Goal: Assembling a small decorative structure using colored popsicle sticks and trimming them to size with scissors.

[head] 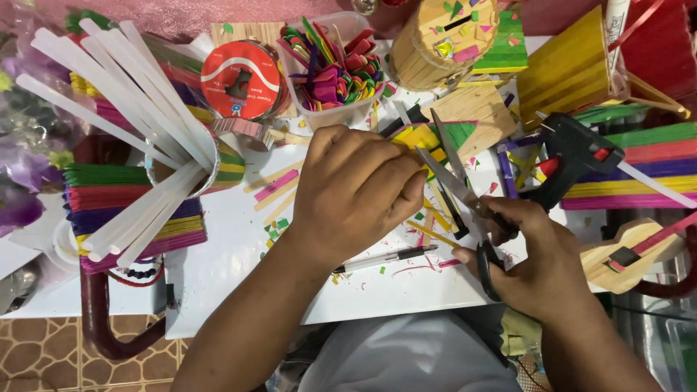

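While the yellow-and-green stick piece [423, 138] lay on the white table [218, 268] just past the knuckles of the left hand [353, 190], the open blades of the scissors [465, 196] reached up from the lower right and met it at its right edge. The left hand was curled palm down, its fingers bent over the near end of the piece and pressing it in place, though how tightly could not be told. The right hand [541, 265] was closed around the black scissor handles, fingers through the loops. The piece looked flat, made of sticks side by side, yellow at the left and green at the right, and was partly hidden by the left hand. A black pen [388, 257] lay on the table just below the left hand. A black glue gun [573, 156] rested to the right of the blades, near a plain wooden panel [475, 112]. Clear glue sticks [123, 109] fanned from a cup at the far left, and a tub of coloured craft sticks [335, 69] stood beyond the left hand
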